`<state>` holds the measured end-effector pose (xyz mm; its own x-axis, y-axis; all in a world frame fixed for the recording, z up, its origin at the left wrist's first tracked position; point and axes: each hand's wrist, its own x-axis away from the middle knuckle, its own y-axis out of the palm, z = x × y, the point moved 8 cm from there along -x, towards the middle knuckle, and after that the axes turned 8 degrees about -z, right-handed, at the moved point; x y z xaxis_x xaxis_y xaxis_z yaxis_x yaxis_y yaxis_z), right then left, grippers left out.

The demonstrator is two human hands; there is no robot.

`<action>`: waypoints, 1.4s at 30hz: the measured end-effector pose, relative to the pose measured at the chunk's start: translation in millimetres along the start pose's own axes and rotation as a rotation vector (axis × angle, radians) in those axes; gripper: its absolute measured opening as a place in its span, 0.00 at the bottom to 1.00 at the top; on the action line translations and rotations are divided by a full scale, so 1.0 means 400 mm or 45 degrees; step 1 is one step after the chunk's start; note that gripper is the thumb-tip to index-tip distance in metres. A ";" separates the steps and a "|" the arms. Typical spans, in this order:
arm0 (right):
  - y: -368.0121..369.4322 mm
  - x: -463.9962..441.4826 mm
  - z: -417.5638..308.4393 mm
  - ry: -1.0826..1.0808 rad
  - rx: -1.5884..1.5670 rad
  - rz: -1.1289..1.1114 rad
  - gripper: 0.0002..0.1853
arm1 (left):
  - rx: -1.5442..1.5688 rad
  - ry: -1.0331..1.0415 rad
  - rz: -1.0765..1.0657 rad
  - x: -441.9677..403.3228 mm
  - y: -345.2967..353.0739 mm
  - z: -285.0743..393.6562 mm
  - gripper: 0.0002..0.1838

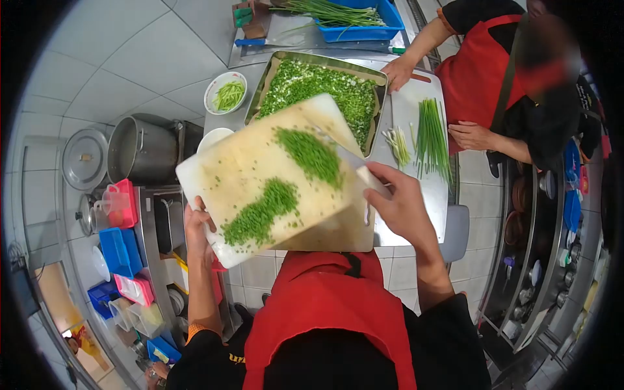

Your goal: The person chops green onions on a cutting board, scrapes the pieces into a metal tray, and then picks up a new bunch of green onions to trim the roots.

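My left hand [197, 229] grips the left edge of a white cutting board [227, 172], lifted and tilted over the counter. Two piles of chopped green onions lie on it, a lower pile [263, 211] and an upper pile [311, 157]. In my right hand [404, 203] is a knife [351, 158] with a pale handle, its blade beside the upper pile. Just beyond the board's far edge stands a metal tray [265, 77] filled with chopped green onions [325, 84]. Another cutting board [354, 227] shows partly beneath the raised one.
A co-worker's hand [398, 73] is at the tray's right corner. Long green onions [432, 136] lie on the co-worker's board. A white bowl [226, 92] of cut greens sits left of the tray. Behind are a blue basin [390, 31] and a blue-handled knife [252, 42].
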<state>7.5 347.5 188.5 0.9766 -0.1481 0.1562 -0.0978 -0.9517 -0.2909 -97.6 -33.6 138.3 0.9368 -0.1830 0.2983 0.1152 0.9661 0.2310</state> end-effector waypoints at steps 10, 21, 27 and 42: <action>0.178 -0.123 -0.190 -0.486 0.196 -0.108 0.22 | -0.020 0.165 -0.117 -0.148 0.140 0.239 0.08; 0.168 -0.185 -0.237 -0.569 0.387 0.078 0.28 | -0.167 0.096 -0.154 -0.293 0.280 0.346 0.14; 0.148 -0.139 -0.287 -0.635 0.293 0.278 0.30 | -0.400 0.046 -0.202 -0.289 0.319 0.383 0.19; 0.249 -0.198 -0.084 -0.491 0.046 -0.045 0.24 | -0.494 0.256 -0.162 -0.245 0.342 0.435 0.13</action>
<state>-86.1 255.5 178.8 0.9802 0.0029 -0.1980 -0.0630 -0.9434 -0.3258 -231.1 84.9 301.6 0.9484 -0.3024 0.0951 0.3126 0.9420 -0.1218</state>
